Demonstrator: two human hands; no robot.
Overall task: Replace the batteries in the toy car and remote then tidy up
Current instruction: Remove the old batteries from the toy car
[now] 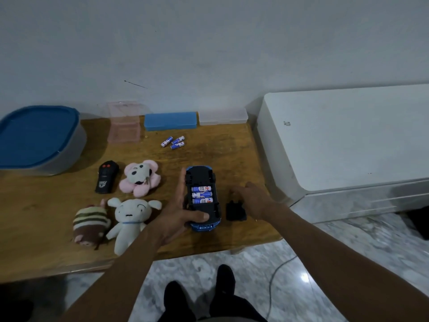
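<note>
two bare forearms (130, 263) reach over the wooden table (209, 156). the left hand (178, 212) grips the upturned blue plastic toy car (202, 226), which has three blue-white batteries (201, 195) seated in its bay. the right hand (251, 197), blurred, hovers at the black battery cover (235, 212) beside the car; i cannot tell its grip. next, i judge: snap the cover on. farther off, the blue-lidded grey tub (37, 135) and flat blue case (170, 120) are closed, contents hidden.

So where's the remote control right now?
In the head view the remote control lies on the left part of the wooden table, right beside the pink flower plush, well left of the toy car the left hand holds.
</note>
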